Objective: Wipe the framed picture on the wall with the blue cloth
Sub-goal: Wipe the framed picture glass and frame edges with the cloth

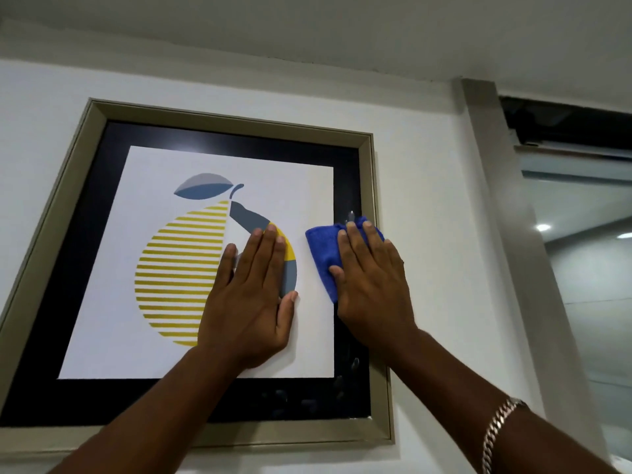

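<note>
The framed picture (54, 213) hangs on a white wall, with a beige frame, a black mat and a print of a yellow striped pear. My left hand (253, 295) lies flat on the glass over the pear's right side, fingers together and pointing up, holding nothing. My right hand (372, 285) presses the folded blue cloth (323, 254) against the glass at the right edge of the print, close to the frame's right side. The hand covers part of the cloth. A silver chain bracelet (497, 429) sits on my right wrist.
A grey pillar (506, 206) runs down the wall just right of the frame. Beyond it is a glass partition (588, 285) with a dark gap above. The white ceiling (307, 25) is close overhead.
</note>
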Action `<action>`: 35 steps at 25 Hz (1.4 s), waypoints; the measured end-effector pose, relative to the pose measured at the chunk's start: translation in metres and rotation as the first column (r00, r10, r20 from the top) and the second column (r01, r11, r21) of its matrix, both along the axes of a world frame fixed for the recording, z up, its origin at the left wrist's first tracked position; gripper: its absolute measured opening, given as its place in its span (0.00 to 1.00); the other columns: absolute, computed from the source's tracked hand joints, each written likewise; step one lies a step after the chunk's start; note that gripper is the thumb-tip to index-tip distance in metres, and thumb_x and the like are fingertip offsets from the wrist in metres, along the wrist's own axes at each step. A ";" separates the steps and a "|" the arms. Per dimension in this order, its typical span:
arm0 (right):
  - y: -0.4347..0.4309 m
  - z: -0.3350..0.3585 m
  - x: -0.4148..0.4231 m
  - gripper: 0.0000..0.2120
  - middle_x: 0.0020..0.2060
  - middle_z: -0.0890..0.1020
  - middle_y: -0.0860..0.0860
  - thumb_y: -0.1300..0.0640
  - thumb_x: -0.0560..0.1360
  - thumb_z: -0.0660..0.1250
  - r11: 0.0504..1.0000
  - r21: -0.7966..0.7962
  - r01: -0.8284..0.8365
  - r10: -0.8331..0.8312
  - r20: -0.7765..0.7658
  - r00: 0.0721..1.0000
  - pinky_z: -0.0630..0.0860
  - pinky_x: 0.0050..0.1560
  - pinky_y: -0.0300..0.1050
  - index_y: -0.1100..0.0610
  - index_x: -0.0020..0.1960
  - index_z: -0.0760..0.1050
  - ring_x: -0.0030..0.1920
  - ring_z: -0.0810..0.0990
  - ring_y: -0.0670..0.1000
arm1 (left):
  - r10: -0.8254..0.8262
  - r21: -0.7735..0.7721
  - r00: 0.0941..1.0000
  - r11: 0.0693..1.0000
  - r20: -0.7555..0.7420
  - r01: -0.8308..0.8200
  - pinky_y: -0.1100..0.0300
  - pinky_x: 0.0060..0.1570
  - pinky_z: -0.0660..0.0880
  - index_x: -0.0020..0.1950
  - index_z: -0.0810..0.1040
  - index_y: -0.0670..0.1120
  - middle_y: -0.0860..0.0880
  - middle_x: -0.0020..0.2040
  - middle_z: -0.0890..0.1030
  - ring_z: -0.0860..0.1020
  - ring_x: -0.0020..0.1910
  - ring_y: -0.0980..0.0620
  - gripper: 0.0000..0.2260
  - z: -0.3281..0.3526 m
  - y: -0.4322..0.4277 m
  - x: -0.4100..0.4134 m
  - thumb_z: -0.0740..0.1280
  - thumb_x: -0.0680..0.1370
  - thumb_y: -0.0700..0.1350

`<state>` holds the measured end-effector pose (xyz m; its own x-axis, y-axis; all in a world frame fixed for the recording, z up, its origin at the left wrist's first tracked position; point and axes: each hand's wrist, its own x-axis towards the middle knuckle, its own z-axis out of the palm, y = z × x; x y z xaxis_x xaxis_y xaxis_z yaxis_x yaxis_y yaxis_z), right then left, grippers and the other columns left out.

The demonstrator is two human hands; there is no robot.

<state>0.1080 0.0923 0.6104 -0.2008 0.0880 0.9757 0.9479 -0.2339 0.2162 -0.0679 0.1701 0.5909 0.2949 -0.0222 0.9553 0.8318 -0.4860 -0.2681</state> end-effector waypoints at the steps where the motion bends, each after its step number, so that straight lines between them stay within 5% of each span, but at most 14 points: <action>1: 0.001 0.013 -0.001 0.25 0.76 0.62 0.58 0.50 0.81 0.50 0.999 -0.039 0.007 -0.008 -0.020 1.000 0.54 0.76 0.58 0.60 0.75 0.56 0.77 0.54 0.58 | 0.006 -0.001 1.000 1.000 0.002 -0.006 0.42 0.78 0.51 0.79 0.51 0.41 0.42 0.81 0.52 0.50 0.80 0.44 0.34 0.002 0.001 0.000 0.48 0.78 0.59; 5: 0.000 0.047 -0.003 0.26 0.78 0.55 0.55 0.48 0.82 0.49 0.996 -0.093 -0.001 -0.008 -0.088 0.996 0.46 0.78 0.55 0.58 0.77 0.50 0.78 0.48 0.55 | 0.011 0.001 1.000 1.000 0.024 -0.011 0.43 0.78 0.48 0.79 0.47 0.42 0.44 0.81 0.49 0.47 0.80 0.46 0.35 0.008 0.005 0.001 0.47 0.77 0.61; 10: -0.008 -0.047 -0.007 0.37 0.77 0.57 0.54 0.33 0.77 0.45 0.990 -0.096 -0.102 0.092 -0.097 0.991 0.48 0.77 0.53 0.57 0.77 0.52 0.78 0.50 0.53 | -0.001 0.004 1.000 1.000 0.020 0.001 0.43 0.78 0.48 0.79 0.47 0.43 0.44 0.81 0.48 0.46 0.80 0.46 0.36 0.008 0.006 0.001 0.48 0.77 0.61; 14: -0.007 -0.036 -0.002 0.30 0.75 0.63 0.57 0.42 0.80 0.46 0.994 -0.101 -0.047 0.041 -0.063 0.997 0.54 0.77 0.56 0.60 0.75 0.57 0.77 0.55 0.56 | -0.009 -0.005 1.000 1.000 0.012 0.010 0.43 0.78 0.47 0.79 0.46 0.43 0.44 0.81 0.47 0.45 0.80 0.47 0.36 0.008 0.006 0.001 0.46 0.77 0.62; 19: -0.005 0.059 -0.004 0.27 0.77 0.58 0.57 0.47 0.82 0.50 0.995 -0.104 -0.014 0.004 -0.099 0.995 0.46 0.78 0.53 0.60 0.76 0.52 0.78 0.50 0.56 | -0.007 0.018 1.000 1.000 0.024 0.007 0.43 0.78 0.48 0.79 0.46 0.42 0.44 0.81 0.47 0.46 0.80 0.47 0.36 0.008 0.007 0.001 0.46 0.77 0.61; 26: -0.009 -0.076 -0.004 0.26 0.73 0.68 0.57 0.47 0.81 0.47 0.993 -0.099 -0.064 0.059 -0.048 0.997 0.60 0.75 0.59 0.60 0.73 0.61 0.75 0.61 0.56 | -0.024 0.010 1.000 1.000 0.015 0.024 0.43 0.78 0.46 0.79 0.44 0.42 0.44 0.81 0.46 0.45 0.80 0.47 0.37 0.009 0.008 0.001 0.47 0.77 0.62; 29: -0.009 -0.066 0.000 0.24 0.71 0.70 0.58 0.51 0.80 0.51 0.993 -0.105 -0.060 0.058 -0.025 0.998 0.63 0.73 0.60 0.61 0.72 0.64 0.74 0.63 0.57 | -0.023 0.014 1.000 1.000 0.017 0.022 0.43 0.78 0.46 0.79 0.45 0.42 0.43 0.81 0.47 0.45 0.80 0.46 0.37 0.008 0.007 0.001 0.47 0.77 0.62; 35: -0.004 0.025 -0.002 0.25 0.76 0.61 0.57 0.52 0.82 0.53 0.994 -0.111 -0.016 0.007 -0.081 0.997 0.47 0.78 0.54 0.60 0.75 0.55 0.78 0.52 0.55 | -0.004 0.036 0.999 0.999 0.032 0.003 0.43 0.78 0.47 0.79 0.47 0.42 0.43 0.81 0.48 0.47 0.80 0.46 0.36 0.008 0.008 0.001 0.47 0.77 0.61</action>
<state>0.1060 0.0883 0.6352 -0.1237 0.1957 0.9728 0.9657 -0.2018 0.1634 -0.0666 0.1780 0.5988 0.2642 -0.0579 0.9627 0.8385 -0.4793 -0.2590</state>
